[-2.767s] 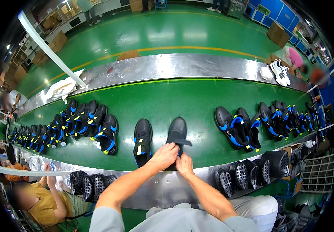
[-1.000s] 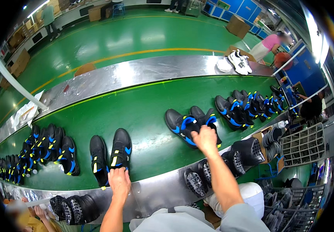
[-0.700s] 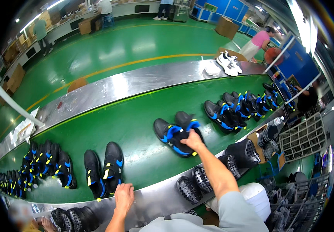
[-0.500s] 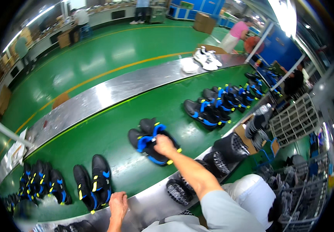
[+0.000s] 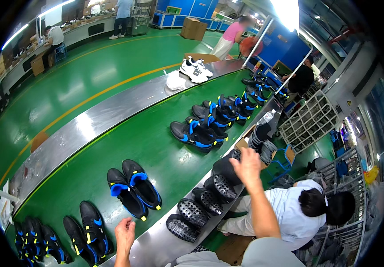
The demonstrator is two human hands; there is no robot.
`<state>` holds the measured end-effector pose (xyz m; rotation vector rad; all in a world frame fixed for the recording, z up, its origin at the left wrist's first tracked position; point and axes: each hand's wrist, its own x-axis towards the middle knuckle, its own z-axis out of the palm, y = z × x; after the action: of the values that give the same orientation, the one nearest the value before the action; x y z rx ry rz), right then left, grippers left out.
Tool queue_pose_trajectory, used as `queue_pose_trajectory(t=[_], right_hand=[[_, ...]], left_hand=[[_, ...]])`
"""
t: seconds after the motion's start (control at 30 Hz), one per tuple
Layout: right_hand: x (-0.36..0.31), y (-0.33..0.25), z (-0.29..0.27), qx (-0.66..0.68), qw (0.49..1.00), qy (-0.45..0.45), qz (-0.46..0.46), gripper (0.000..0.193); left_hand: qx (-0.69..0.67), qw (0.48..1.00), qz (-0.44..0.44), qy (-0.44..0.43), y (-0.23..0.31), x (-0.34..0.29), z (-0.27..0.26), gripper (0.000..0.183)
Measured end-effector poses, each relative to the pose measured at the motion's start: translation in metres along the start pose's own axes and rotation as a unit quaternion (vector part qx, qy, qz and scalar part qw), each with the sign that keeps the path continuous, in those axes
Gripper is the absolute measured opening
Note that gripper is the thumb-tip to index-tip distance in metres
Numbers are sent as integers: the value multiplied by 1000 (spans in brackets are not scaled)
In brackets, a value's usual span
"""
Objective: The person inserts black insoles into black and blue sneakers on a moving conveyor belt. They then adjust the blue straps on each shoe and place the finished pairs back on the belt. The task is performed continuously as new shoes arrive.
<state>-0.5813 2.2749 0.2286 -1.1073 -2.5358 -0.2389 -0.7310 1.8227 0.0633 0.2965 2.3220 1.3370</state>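
"What is the work laid on?"

"A green belt (image 5: pixel 134 142), by which everything here is placed. It is bordered by a steel near ledge (image 5: pixel 152 242) and a steel far ledge (image 5: pixel 89 123). Beyond the far ledge a glossy green floor (image 5: pixel 125 58) is seen, and past the belt's right end, a blue machine (image 5: pixel 285 48)."

"And what is set around it?"

"On its far ledge, white shoes (image 5: pixel 195 71) are set beside a white bundle (image 5: pixel 175 81). Along the belt's right half a row of shoes (image 5: pixel 214 120) is stood; on its left half, a strapped pair (image 5: pixel 92 233) is placed."

"Is anything in the way?"

"On the belt's near ledge, studded forms (image 5: pixel 207 200) and a larger black form (image 5: pixel 226 170) are lined up, with a bottle (image 5: pixel 266 117) farther right. Outside that ledge, a stooping person (image 5: pixel 296 213) is seen, and farther right a wire rack (image 5: pixel 309 122)."

"And the hands?"

"By the belt's near edge the left hand (image 5: pixel 125 232) is held, fingers loosely bent, nothing seen grasped. Just beside it, on the belt, the open pair (image 5: pixel 134 191) is laid, heels toward the near ledge. Over that ledge the right hand (image 5: pixel 247 168) is held with fingers spread, at the black form; whether it is touched cannot be told."
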Motion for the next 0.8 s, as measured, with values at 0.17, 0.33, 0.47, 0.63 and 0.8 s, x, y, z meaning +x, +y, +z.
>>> queue_pose_trajectory(t=[0.17,0.33,0.47,0.63,0.8], right_hand=[[-23,99,0,-53,982,-162,83,65],[-32,152,24,75,966,-225,100,50],[-25,124,-23,64,989,-123,48,41],[-18,-8,-72,293,931,-216,14,34],[-75,-108,-45,547,631,-549,28,37]], left_hand=[[-15,1000,3,-24,13,-6,12,25],[-29,998,17,-53,31,-7,23,24],[-49,998,32,-33,29,-7,26,26],[-257,961,84,-64,76,1,37,70],[-560,809,121,-133,123,17,63,110]])
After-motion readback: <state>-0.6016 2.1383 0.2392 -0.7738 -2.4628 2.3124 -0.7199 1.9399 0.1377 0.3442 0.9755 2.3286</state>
